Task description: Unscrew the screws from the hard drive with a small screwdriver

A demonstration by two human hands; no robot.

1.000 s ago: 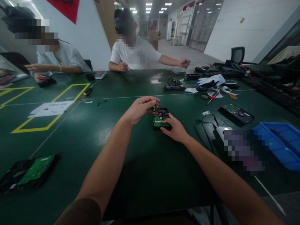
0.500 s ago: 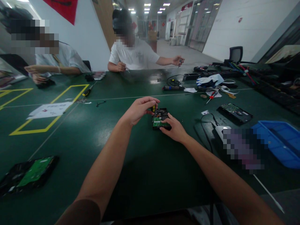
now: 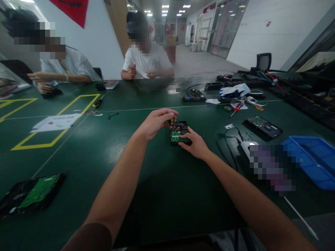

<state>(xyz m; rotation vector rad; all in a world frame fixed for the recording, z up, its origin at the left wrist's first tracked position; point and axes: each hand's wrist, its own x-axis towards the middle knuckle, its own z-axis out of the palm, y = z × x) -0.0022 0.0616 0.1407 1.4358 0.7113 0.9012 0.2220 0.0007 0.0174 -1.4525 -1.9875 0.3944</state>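
A hard drive [image 3: 179,131] with a green circuit board lies on the dark green table, between my hands. My left hand [image 3: 158,122] is closed round a small yellow and black screwdriver [image 3: 171,121], held upright over the drive's far left corner. Its tip is too small to make out. My right hand [image 3: 195,142] grips the drive's right side, fingers on the board and thumb at the near edge.
Another hard drive [image 3: 263,127] and a blue tray [image 3: 311,160] are at the right, beside a cabled device [image 3: 246,146]. A third drive [image 3: 34,195] lies front left. A red screwdriver [image 3: 237,109] and gloves [image 3: 235,90] lie farther back. Two people sit across.
Both my hands and the drive have stayed in place. The person across has drawn an outstretched arm back in towards the body.
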